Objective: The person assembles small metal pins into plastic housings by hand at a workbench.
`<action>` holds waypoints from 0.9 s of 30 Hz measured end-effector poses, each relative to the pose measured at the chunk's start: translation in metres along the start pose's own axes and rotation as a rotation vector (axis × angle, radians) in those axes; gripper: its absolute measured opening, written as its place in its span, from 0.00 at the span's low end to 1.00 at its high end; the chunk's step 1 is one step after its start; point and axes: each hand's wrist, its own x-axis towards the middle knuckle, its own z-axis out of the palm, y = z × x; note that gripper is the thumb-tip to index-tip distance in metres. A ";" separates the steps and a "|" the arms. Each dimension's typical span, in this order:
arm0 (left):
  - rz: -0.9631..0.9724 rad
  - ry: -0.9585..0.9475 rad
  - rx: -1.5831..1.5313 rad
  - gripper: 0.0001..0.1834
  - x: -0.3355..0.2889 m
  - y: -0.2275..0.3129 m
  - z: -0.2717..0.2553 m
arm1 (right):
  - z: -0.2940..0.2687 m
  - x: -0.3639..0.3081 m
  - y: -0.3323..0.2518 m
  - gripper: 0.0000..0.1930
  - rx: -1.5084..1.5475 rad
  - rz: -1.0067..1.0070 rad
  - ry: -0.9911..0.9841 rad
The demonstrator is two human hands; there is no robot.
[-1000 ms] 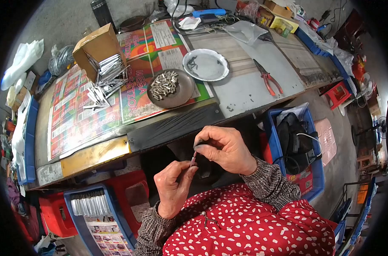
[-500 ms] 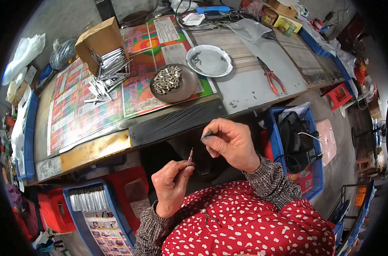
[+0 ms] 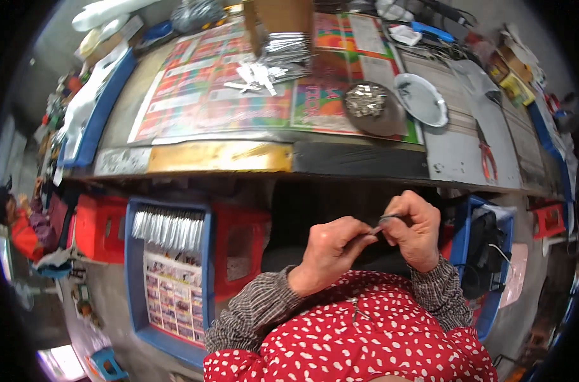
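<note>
Over my lap, in front of the table edge, my two hands meet at the fingertips. My left hand (image 3: 334,249) is closed in a pinch on a slim pointed piece (image 3: 376,230), mostly hidden by the fingers. My right hand (image 3: 415,230) pinches at the other end of this piece, with something small and dark between thumb and forefinger. On the table beyond, a brown plate (image 3: 394,122) carries a heap of short silver metal sleeves (image 3: 366,100). Beside it, a white dish (image 3: 426,111) has a few small dark bits in it.
An open cardboard box (image 3: 280,16) spills long silver tubes (image 3: 283,57) onto the table. Red-handled pliers (image 3: 488,162) lie at right. Below, a blue tray (image 3: 134,299) at left holds a row of silver pieces (image 3: 168,229); another blue crate (image 3: 493,312) stands at right.
My hands, apart before, have come together, the left moving up to the right one. The view has swung to the left, so the table things appear farther right.
</note>
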 end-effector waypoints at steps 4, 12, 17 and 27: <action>0.075 0.109 0.124 0.08 -0.008 0.001 -0.005 | 0.015 0.001 -0.001 0.07 0.131 -0.008 0.029; -0.054 0.356 0.627 0.08 -0.048 -0.020 -0.085 | 0.015 0.006 -0.002 0.06 0.077 0.055 -0.012; -0.277 0.464 1.132 0.03 -0.096 -0.063 -0.175 | 0.015 0.009 -0.002 0.05 0.044 0.069 0.026; -0.522 0.472 1.628 0.05 -0.149 -0.108 -0.281 | 0.016 0.010 0.002 0.05 -0.018 0.081 0.002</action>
